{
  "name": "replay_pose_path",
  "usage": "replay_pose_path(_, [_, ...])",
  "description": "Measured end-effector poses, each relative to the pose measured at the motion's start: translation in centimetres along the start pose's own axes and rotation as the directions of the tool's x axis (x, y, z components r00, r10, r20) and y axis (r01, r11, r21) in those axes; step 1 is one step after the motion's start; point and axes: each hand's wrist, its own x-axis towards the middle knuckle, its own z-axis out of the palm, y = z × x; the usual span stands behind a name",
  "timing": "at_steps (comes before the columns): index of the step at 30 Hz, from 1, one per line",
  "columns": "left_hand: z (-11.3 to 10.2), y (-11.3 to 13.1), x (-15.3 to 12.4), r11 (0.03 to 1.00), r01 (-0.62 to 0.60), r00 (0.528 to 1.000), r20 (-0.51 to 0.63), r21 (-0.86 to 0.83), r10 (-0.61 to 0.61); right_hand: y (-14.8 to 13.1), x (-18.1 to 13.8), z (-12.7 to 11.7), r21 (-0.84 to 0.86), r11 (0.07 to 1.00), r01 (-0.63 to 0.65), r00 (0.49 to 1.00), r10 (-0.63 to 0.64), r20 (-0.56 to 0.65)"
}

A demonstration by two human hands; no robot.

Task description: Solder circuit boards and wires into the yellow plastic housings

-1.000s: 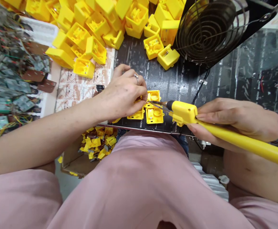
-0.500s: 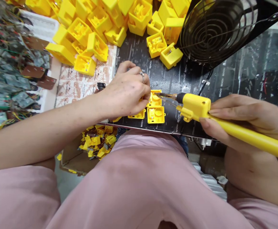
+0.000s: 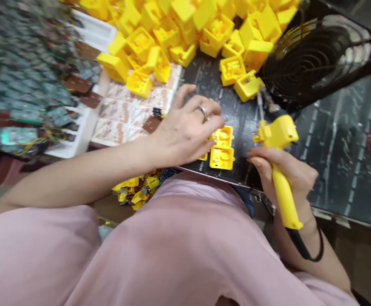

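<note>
My right hand [image 3: 292,170] is wrapped round the handle of a yellow soldering gun [image 3: 281,132]; its metal tip and thin feed tube point up and away, beside the fan. Over a group of small open yellow plastic casings [image 3: 222,158] near the bench's front edge, my left hand [image 3: 188,127] lies palm down with its fingers apart. Its fingertips reach the casings' left side and cover some of them. Whether the fingers press on a part there is hidden. A brown circuit board [image 3: 151,124] with a black part lies left of that hand.
Yellow casings [image 3: 140,42] are heaped at the back. A black fan [image 3: 309,63] with a round grille stands at the back right. Many wired circuit boards [image 3: 22,85] and a white foam tray [image 3: 77,134] fill the left. Below the edge, a box holds yellow pieces [image 3: 140,193].
My right hand has drawn the soldering gun off the casings and turned it upright, tip away from me. My left hand's fingers have spread. The whole view has shifted.
</note>
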Motion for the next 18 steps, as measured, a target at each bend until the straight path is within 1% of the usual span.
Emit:
replay_pose_path(1, [0.0,0.4,-0.9,0.999,-0.027,0.995,-0.094,0.036,0.030,0.3,-0.2,0.0,-0.004,1.000,0.021,1.000,-0.021,0.004])
replay_pose_path(2, [0.0,0.7,-1.9,0.996,-0.063,0.981,-0.177,0.068,0.074,0.6,-0.6,-0.2,0.002,1.000,0.024,0.999,-0.024,0.034])
replay_pose_path(3, [0.3,1.0,-2.9,0.990,-0.103,0.964,-0.235,0.093,0.122,0.9,-1.0,-0.3,-0.041,0.999,0.022,0.997,-0.019,0.071])
replay_pose_path(4, [0.7,1.2,-3.8,0.985,-0.133,0.951,-0.268,0.108,0.157,1.2,-1.3,-0.4,-0.080,0.997,-0.007,0.992,0.017,0.122])
replay_pose_path(5, [1.3,1.4,-4.6,0.981,-0.154,0.943,-0.281,0.115,0.181,1.5,-1.5,-0.2,-0.093,0.995,-0.026,0.988,0.040,0.151])
replay_pose_path(7, [2.6,1.6,-5.7,0.978,-0.162,0.936,-0.292,0.134,0.195,1.5,-1.5,0.6,-0.077,0.997,0.011,0.993,-0.002,0.117])
replay_pose_path(9, [3.5,1.6,-6.1,0.976,-0.133,0.936,-0.300,0.173,0.181,1.0,-0.8,1.7,-0.064,0.995,0.072,0.994,-0.067,0.082])
replay_pose_path(10, [3.6,1.4,-6.1,0.976,-0.105,0.943,-0.293,0.189,0.158,0.8,-0.4,2.3,-0.066,0.993,0.093,0.993,-0.088,0.077])
replay_pose_path(12, [3.0,0.6,-6.3,0.977,-0.008,0.962,-0.263,0.211,0.065,0.7,0.1,2.9,-0.090,0.992,0.092,0.994,-0.087,0.067])
replay_pose_path(14, [1.2,-1.3,-7.0,0.962,0.131,0.967,-0.247,0.240,-0.070,1.4,0.1,2.8,-0.115,0.992,0.055,0.998,-0.054,0.012])
replay_pose_path(16, [-1.0,-4.1,-8.8,0.902,0.302,0.938,-0.266,0.308,-0.223,2.3,-0.3,2.0,-0.109,0.994,0.017,0.995,-0.027,-0.099])
replay_pose_path(17, [-2.0,-5.7,-10.1,0.848,0.405,0.907,-0.269,0.341,-0.325,2.7,-0.6,1.6,-0.093,0.995,-0.018,0.989,0.004,-0.149])
replay_pose_path(18, [-2.9,-7.3,-11.5,0.720,0.529,0.845,-0.200,0.449,-0.497,2.9,-0.8,1.2,-0.073,0.995,-0.063,0.983,0.050,-0.176])
